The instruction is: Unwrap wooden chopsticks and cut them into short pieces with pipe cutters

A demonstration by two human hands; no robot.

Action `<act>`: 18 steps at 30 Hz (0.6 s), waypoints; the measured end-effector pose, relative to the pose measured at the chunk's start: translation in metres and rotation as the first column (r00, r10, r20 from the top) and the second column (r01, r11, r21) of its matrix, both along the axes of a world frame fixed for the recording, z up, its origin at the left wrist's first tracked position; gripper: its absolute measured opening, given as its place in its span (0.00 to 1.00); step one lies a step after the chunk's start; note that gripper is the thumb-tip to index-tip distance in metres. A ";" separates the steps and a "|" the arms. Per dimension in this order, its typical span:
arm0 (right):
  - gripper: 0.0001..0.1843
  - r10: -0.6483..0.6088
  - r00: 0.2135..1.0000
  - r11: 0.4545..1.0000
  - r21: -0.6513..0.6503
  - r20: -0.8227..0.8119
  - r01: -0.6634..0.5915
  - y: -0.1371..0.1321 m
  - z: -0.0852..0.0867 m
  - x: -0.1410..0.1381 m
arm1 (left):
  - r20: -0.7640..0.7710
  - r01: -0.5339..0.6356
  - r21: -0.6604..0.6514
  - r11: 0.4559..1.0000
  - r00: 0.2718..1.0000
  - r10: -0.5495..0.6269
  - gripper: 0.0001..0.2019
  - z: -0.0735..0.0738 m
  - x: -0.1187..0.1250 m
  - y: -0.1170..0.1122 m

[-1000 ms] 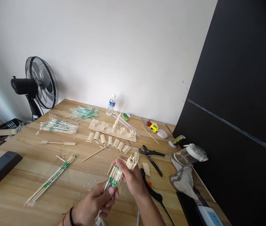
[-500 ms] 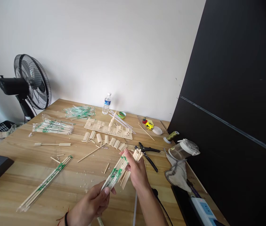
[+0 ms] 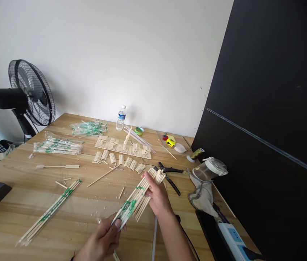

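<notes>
My left hand (image 3: pixel 103 233) is closed on the lower end of a green-printed plastic wrapper (image 3: pixel 127 208) with chopsticks in it. The upper ends of these chopsticks stick out bare. My right hand (image 3: pixel 157 195) grips a bundle of bare chopsticks (image 3: pixel 142 207), its thumb lying over the upper ends of the sticks leaving the wrapper. Its other fingers are partly hidden behind the bundle. Left of my hands, more wrapped chopsticks (image 3: pixel 50 214) lie on the table. Just beyond my right hand lies a pair of black-handled pliers (image 3: pixel 171 177).
A stick model on a flat base (image 3: pixel 110 146) stands further back, with small stick panels (image 3: pixel 112 158) before it. Packs of wrapped chopsticks (image 3: pixel 58 145), crumpled wrappers (image 3: pixel 89 128) and a water bottle (image 3: pixel 121 119) are behind. A lidded jug (image 3: pixel 209 169) and power strip (image 3: pixel 233 235) stand right.
My left hand has moved down and left, drawing the wrapper down. More bare chopstick length shows between the wrapper's top and my right hand. The view has shifted slightly.
</notes>
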State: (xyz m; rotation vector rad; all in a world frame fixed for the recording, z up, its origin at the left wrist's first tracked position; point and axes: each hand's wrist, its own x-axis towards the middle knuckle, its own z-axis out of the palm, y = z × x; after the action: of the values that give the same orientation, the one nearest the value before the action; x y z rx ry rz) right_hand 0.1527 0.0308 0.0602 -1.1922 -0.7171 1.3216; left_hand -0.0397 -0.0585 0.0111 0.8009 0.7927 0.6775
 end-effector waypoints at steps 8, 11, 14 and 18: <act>0.24 -0.011 0.998 0.991 0.134 0.059 0.004 -0.005 -0.005 0.000 | -0.006 0.013 0.041 0.999 1.000 -0.012 0.31 -0.006 -0.007 0.000; 0.25 -0.165 0.986 0.974 0.160 0.019 0.160 0.005 0.002 0.015 | -0.050 0.000 0.018 1.000 0.999 0.001 0.31 -0.011 -0.016 -0.004; 0.27 -0.294 0.955 0.944 0.165 0.033 0.285 0.013 0.007 0.031 | -0.091 -0.019 -0.041 0.999 0.996 0.015 0.34 -0.018 -0.022 -0.008; 0.24 -0.400 0.913 0.899 0.229 0.078 0.374 0.018 0.003 0.042 | -0.102 0.004 -0.059 0.998 0.995 -0.010 0.35 -0.022 -0.028 -0.011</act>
State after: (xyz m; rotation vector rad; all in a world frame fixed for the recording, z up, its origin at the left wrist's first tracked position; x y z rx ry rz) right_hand 0.1949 0.0489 0.0628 -1.1786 -0.6470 0.8245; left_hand -0.0673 -0.0692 -0.0112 0.7894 0.8983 0.6076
